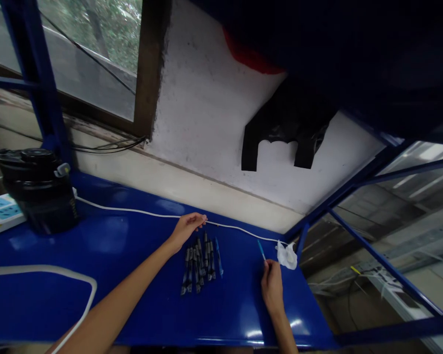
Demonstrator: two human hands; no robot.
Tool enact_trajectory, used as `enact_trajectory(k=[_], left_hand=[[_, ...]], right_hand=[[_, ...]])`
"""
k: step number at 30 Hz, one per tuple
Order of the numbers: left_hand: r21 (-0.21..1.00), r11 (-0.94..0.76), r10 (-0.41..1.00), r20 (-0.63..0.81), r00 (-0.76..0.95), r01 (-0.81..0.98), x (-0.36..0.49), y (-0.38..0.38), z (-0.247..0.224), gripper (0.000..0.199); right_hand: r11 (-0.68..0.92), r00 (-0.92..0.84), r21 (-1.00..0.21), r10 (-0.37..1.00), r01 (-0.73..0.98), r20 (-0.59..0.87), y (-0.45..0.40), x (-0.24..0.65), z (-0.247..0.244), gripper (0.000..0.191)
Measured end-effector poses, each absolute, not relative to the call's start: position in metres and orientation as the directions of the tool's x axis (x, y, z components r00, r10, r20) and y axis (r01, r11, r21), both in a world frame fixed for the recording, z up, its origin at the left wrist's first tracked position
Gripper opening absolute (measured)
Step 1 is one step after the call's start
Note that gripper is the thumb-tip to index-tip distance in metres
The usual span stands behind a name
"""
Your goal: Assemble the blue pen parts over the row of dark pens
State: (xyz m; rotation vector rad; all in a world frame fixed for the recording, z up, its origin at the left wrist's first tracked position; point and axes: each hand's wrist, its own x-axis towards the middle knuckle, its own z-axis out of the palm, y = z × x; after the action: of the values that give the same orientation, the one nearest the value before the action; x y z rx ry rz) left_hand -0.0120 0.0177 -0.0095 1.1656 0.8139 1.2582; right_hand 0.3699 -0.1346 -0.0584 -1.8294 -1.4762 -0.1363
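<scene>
My left hand point(187, 230) reaches over the back of the blue tabletop, fingers closed at a white cable point(239, 227) that passes through or just behind them. Below it lies a loose bunch of dark pens point(198, 263), roughly side by side, with a clearer blue pen point(218, 256) at their right edge. My right hand point(272, 285) grips a slim pen with a light-blue end point(261, 250), pointing up and away to the left. A crumpled white tissue point(287, 255) lies just beyond this hand.
A large black flask point(40, 196) stands at the left beside a white power strip point(2, 214). A thick white cord point(59, 269) loops over the near left tabletop point(151, 314). Blue metal posts point(302, 241) frame the right edge; black cloth point(291, 118) hangs above.
</scene>
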Motion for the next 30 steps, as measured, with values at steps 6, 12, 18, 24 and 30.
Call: enact_trajectory(k=[6,12,18,24,30], left_hand=[[0.959,-0.08,0.974,0.133,0.183,-0.27,-0.011,0.015,-0.007,0.049],[0.959,-0.086,0.971,0.142,0.191,-0.271,-0.009,0.012,-0.002,0.048],[0.957,-0.091,0.964,0.154,0.216,-0.276,-0.006,0.011,-0.002,0.047],[0.958,-0.097,0.969,0.153,0.193,-0.27,-0.007,0.011,-0.002,0.045],[0.959,-0.092,0.977,0.139,0.162,-0.269,-0.011,0.015,-0.006,0.043]], right_hand=[[-0.001,0.364,-0.561,0.763,0.828,0.534,-0.149,0.352,-0.049,0.048],[0.133,0.19,-0.512,0.827,0.849,0.529,-0.152,0.347,-0.052,0.039],[0.184,0.149,-0.571,0.861,0.8,0.486,-0.127,0.303,-0.045,0.035],[0.292,-0.043,-0.503,0.893,0.814,0.448,-0.061,0.236,-0.035,0.044],[0.427,-0.184,-0.501,0.867,0.753,0.463,-0.009,0.198,-0.028,0.036]])
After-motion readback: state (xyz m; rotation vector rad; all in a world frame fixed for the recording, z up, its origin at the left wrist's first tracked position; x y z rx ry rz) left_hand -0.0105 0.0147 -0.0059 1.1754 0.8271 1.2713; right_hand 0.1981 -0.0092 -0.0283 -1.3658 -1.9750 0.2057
